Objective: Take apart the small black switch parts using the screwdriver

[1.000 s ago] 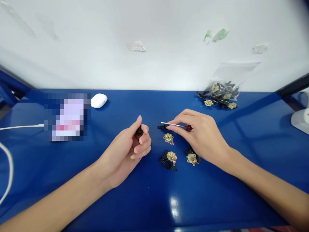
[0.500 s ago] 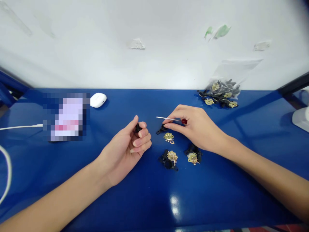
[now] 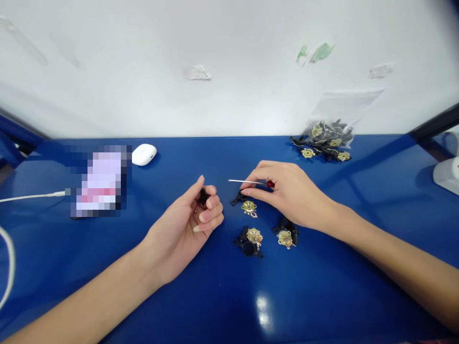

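Note:
My left hand (image 3: pixel 191 224) is closed, palm turned up, with a small black plastic part (image 3: pixel 203 196) between thumb and fingers; most of that part is hidden. My right hand (image 3: pixel 279 188) grips a screwdriver (image 3: pixel 247 181) with a thin metal shaft pointing left and a red handle, mostly covered by the palm. Its thumb and fingertips also pinch a black plastic piece (image 3: pixel 237 197) at the table. Just below lies a round brass-coloured plate (image 3: pixel 248 207) with a small copper-coloured bit beside it. Nearer me are two groups of black parts (image 3: pixel 248 247) with brass plates (image 3: pixel 285 238).
A clear plastic bag (image 3: pixel 337 126) of similar black and brass parts lies against the wall, with several loose ones in front. A phone (image 3: pixel 102 179), blurred out, rests at left beside a white earbud case (image 3: pixel 144 155) and a white cable (image 3: pixel 32 197). A white container (image 3: pixel 446 176) stands far right.
The whole view has shifted slightly, so the table sits a little lower in the picture. Both hands keep nearly the same pose and hold the same things.

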Action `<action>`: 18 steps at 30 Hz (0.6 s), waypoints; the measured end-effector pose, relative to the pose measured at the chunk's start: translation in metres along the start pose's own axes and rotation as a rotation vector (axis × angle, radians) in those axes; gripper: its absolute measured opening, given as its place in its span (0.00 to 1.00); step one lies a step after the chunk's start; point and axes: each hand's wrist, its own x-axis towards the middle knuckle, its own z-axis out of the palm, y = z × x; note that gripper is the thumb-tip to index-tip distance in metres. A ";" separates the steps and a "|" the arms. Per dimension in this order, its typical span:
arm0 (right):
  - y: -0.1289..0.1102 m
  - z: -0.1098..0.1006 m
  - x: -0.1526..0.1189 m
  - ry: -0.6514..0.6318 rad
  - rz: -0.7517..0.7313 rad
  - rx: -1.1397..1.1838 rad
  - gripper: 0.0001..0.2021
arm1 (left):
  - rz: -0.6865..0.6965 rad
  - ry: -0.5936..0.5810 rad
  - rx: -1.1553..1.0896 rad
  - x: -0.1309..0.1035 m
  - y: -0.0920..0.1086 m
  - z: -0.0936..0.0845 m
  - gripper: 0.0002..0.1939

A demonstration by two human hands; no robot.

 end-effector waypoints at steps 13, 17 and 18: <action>-0.022 -0.016 -0.016 0.240 -0.001 0.100 0.06 | 0.064 -0.002 0.123 -0.001 -0.001 0.003 0.22; -0.036 -0.012 -0.024 0.243 -0.076 0.127 0.08 | 0.039 -0.150 0.130 -0.001 -0.007 0.002 0.25; -0.037 -0.009 -0.024 0.223 -0.113 0.116 0.09 | 0.024 -0.187 0.143 -0.002 -0.008 0.002 0.26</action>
